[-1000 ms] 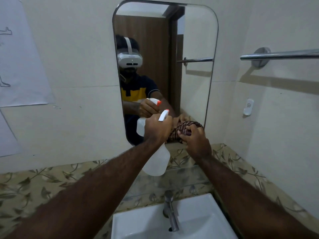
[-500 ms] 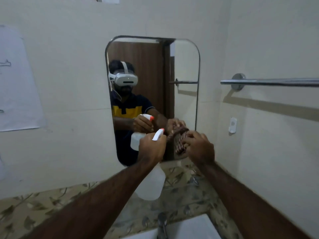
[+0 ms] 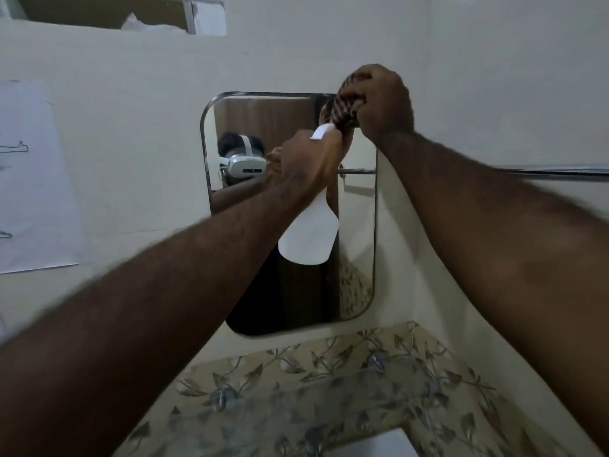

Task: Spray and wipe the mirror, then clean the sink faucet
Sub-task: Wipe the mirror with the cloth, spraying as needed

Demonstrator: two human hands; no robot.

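Cream tiled bathroom wall [image 3: 131, 77] with a rounded-corner mirror [image 3: 357, 258] fixed on it, leaf-pattern tile band [image 3: 329, 374] below, white sink [image 3: 372, 445] corner at the bottom edge. Faucet [image 3: 313, 448] only partly in view at the bottom, blurred. Paper sheet [image 3: 36, 179] taped on the wall at left, chrome towel bar [image 3: 560, 169] on the right wall.

Left hand [image 3: 306, 163] raised in front of the mirror, fingers wrapped tight around the neck of a white spray bottle [image 3: 309, 235]; bottle body hangs down below the hand, tilted, its top poking out above the knuckles. Bottle is opaque white, so liquid level cannot be told.

Right hand [image 3: 379, 103] up at the mirror's top right corner, fingers closed on a bunched striped cloth [image 3: 342, 107], which sits against the top edge of the glass. Cloth is just above and touching close to the bottle top; contact there unclear.

Mirror reflects a person wearing a white headset [image 3: 245, 163], a brown door and the towel bar. Both forearms blurred.
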